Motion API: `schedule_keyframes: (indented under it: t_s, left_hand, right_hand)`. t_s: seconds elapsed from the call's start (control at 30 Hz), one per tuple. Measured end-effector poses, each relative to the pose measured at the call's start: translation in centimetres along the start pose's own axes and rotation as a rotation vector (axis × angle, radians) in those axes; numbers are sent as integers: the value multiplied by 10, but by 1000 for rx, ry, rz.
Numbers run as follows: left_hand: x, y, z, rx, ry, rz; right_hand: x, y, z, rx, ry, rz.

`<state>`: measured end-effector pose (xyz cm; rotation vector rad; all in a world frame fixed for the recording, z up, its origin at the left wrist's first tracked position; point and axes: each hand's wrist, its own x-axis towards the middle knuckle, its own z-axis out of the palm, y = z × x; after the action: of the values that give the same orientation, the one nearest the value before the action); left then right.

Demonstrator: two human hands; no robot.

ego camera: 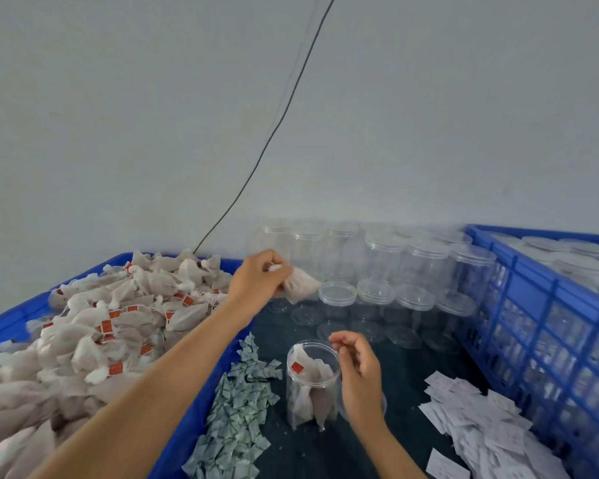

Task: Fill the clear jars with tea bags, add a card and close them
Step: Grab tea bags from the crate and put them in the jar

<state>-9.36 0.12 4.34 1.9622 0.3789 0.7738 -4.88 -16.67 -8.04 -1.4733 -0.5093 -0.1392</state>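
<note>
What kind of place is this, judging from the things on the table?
Probably a small packing workshop, not a home kitchen. A blue crate holds a heap of tea bags, many empty clear jars stand in rows by the wall, and white cards lie piled beside the jar being filled.

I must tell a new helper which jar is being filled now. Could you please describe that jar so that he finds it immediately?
Start from the dark table between the two blue crates. Near its front stands the open jar, apart from the rows of jars by the wall, with the right hand beside it. It alone is lidless and holds tea bags, one with a red tag.
</note>
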Motion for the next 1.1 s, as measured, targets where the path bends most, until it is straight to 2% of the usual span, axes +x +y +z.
schedule_keyframes:
  t_s: [0.1, 0.33, 0.4, 0.53, 0.63, 0.7, 0.77, 0.8, 0.87, 0.93, 1.0, 1.07, 1.1]
  left_hand:
    - [-20, -6, 25, 265, -213, 87]
    - [-45, -24, 57, 831, -441, 243]
    - [-45, -24, 61, 816, -421, 249]
    - [-43, -20, 63, 527, -249, 152]
    - [-47, -29, 68, 653, -261, 72]
    - [-51, -37, 73, 815, -293, 71]
    - [-51, -40, 73, 851, -269, 89]
    - [-50, -40, 70, 812, -242, 113]
    - [-50, -38, 58, 580, -160, 113]
    - [-57, -38, 47, 299, -4, 48]
    - [-69, -50, 39, 188, 147, -37]
    - [-86, -70, 37, 301, 134, -103]
    - [-95, -81, 37, 408, 88, -129]
  right_hand:
    - [-2, -2, -7, 28, -11, 22]
    - [2, -5, -24, 63, 73, 33]
    - [7, -3, -31, 57, 178, 45]
    - [17, 6, -44, 31, 320, 94]
    - [18, 16, -48, -24, 312, 153]
    - [15, 23, -48, -57, 276, 164]
    - [10, 28, -46, -80, 232, 160]
    - [8, 29, -45, -82, 213, 157]
    - [5, 26, -42, -94, 165, 111]
    - [3, 18, -38, -205, 77, -62]
    - [0, 5, -33, -410, -66, -343]
    - [3, -11, -26, -627, -273, -552]
    - [5, -19, -22, -764, -393, -596]
